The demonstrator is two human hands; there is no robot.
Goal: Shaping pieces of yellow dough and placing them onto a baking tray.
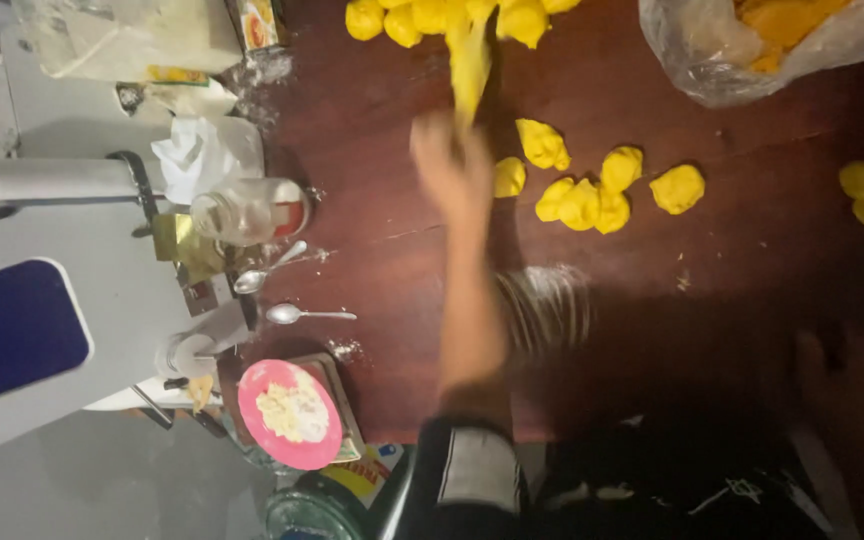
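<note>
The dark wooden tabletop (402,270) carries loose yellow dough lumps (592,195) right of centre; a plastic bag (752,50) sits at the far right corner. The left hand (452,165) reaches straight out from the body on a long forearm, blurred; its fingers pinch a yellow dough strip (472,65) that hangs stretched below the far dough pile (452,18). The right hand (837,375) rests dim at the near right edge; I cannot tell how its fingers lie; two spoons (297,300) lie to the left.

A stretched yellow dough strip (471,65), blurred, hangs above scattered yellow dough lumps (580,203).
</note>
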